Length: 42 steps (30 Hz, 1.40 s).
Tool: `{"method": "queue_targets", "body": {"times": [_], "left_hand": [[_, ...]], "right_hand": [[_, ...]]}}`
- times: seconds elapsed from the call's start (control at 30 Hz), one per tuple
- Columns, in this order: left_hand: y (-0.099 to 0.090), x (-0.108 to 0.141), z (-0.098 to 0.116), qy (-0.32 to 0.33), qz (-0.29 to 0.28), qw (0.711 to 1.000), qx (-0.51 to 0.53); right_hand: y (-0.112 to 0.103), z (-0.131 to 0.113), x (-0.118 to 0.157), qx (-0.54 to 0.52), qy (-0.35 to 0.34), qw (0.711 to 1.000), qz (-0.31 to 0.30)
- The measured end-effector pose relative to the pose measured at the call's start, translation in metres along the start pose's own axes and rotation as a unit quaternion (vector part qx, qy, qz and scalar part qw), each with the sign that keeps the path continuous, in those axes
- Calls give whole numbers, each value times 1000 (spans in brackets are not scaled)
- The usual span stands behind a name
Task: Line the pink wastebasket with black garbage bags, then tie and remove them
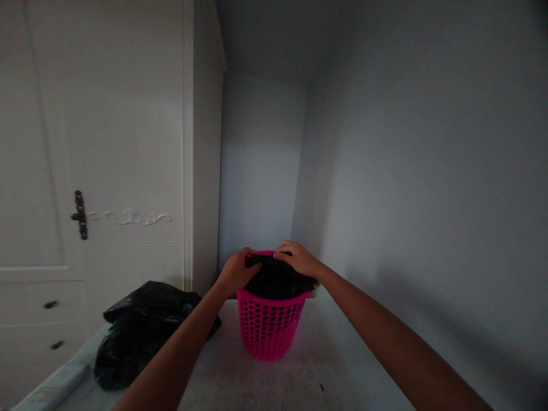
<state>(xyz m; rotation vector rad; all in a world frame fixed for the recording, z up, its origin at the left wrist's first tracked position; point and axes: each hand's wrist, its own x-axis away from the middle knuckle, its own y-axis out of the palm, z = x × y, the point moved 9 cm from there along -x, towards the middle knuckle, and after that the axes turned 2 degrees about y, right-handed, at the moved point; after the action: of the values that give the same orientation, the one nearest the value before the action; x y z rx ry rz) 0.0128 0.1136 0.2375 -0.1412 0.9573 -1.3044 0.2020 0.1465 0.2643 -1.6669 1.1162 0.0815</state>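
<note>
A bright pink perforated plastic basket [270,328] stands upright in front of me. Black plastic bag material [278,279] fills its mouth and shows dark through the holes. At the left side of the rim, my left hand [238,270] pinches an edge of the black bag between thumb and fingers. My right hand [298,259] is at the far right part of the rim, its fingers closed over the bag's edge. What lies inside the bag is hidden.
Left of the basket lies a crumpled black plastic bag [141,328], partly behind my left forearm. The pale surface [257,388] carries both. A white wardrobe [132,142] with a dark handle [80,216] rises at left; a grey wall [428,171] borders the right.
</note>
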Motion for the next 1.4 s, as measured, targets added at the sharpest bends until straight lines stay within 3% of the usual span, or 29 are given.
{"method": "queue_targets", "body": {"times": [0.13,0.2,0.3,0.43,0.53,0.6,0.7,0.73,0.8,0.9,1.0,1.07,1.1,1.17,1.23,1.3,1.4], "left_hand": [[-27,4,-22,-49,63,997,-7],[-29,4,-29,-69,77,994,20],[-15,-2,-20,-57,48,992,105],[-5,-6,4,-26,19,982,189],[-19,1,-2,-47,45,975,214],[-27,10,-13,-71,50,971,223],[-22,22,-23,-122,-1,952,282],[-19,25,-23,-132,-10,937,324],[-20,28,-17,-129,10,892,432],[-36,31,-6,-80,61,826,554],[-57,44,-3,-24,48,811,582],[-66,59,-5,8,8,835,551],[-67,67,-8,10,-14,861,508],[-63,84,-14,-1,-53,926,374],[-49,99,-15,-10,-102,969,226],[-29,112,-6,-9,-161,980,118],[0,127,14,-1,-221,974,42]], "right_hand": [[-33,41,17,-4,93,992,82],[-43,51,26,-10,127,985,114],[-37,33,28,-60,120,985,106],[-17,-12,21,-126,81,988,28],[-29,-5,27,-131,123,981,78],[-48,22,43,-182,191,947,183],[-60,57,72,-317,283,846,321],[-61,60,78,-354,291,819,345],[-61,53,81,-397,275,798,361],[-65,31,79,-426,216,812,334],[-68,25,90,-425,177,842,281],[-69,31,104,-387,181,875,229],[-68,34,112,-351,188,898,186],[-63,35,123,-248,184,947,84],[-59,26,126,-133,141,981,5],[-57,13,117,-32,79,996,-27],[-43,3,88,90,26,994,-51]]}}
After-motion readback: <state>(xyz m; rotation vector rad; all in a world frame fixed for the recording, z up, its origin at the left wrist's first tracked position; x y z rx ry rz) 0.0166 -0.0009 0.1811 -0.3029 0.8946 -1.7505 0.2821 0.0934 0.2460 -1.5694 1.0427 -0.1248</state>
